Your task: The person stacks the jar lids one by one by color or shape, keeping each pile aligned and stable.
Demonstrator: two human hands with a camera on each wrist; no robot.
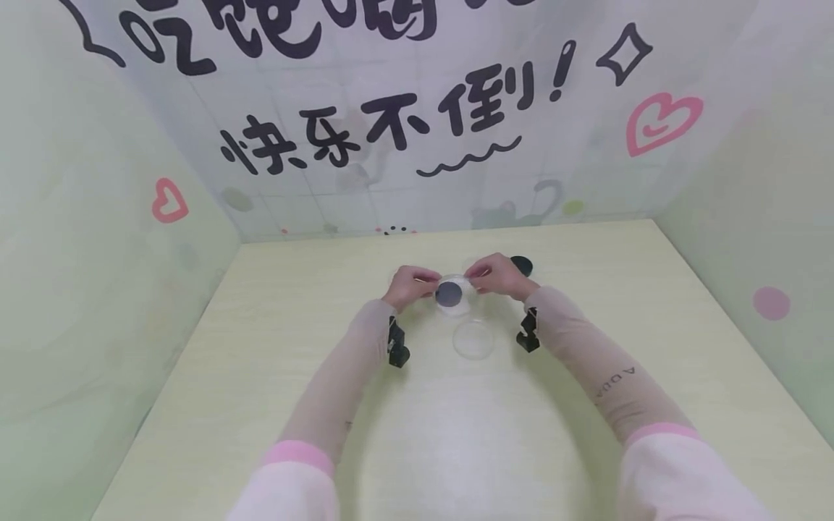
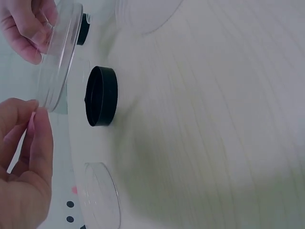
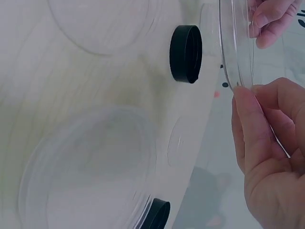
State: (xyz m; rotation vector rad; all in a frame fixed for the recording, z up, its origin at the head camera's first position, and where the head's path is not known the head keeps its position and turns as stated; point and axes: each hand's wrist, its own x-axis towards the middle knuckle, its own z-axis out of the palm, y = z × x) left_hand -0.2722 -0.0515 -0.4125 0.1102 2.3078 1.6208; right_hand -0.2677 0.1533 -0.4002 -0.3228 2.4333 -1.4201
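A clear round petri dish (image 2: 59, 59) is held on edge above the table by both hands. My left hand (image 1: 410, 285) pinches its rim between thumb and fingertips on one side. Opposite it, my right hand (image 1: 499, 276) pinches the rim with thumb and fingers. Whether the held dish is one piece or two fitted together, I cannot tell. Below it on the table sits a black round cap (image 2: 108, 95), hollow side showing in both wrist views. A second clear dish (image 1: 473, 354) lies on the table nearer to me.
Another black cap (image 1: 521, 265) stands beyond the right hand. More clear round pieces lie behind, one (image 2: 102, 198) near the left hand and one (image 3: 176, 143) near the right. A printed wall (image 1: 365, 195) rises at the table's (image 1: 274, 311) back edge.
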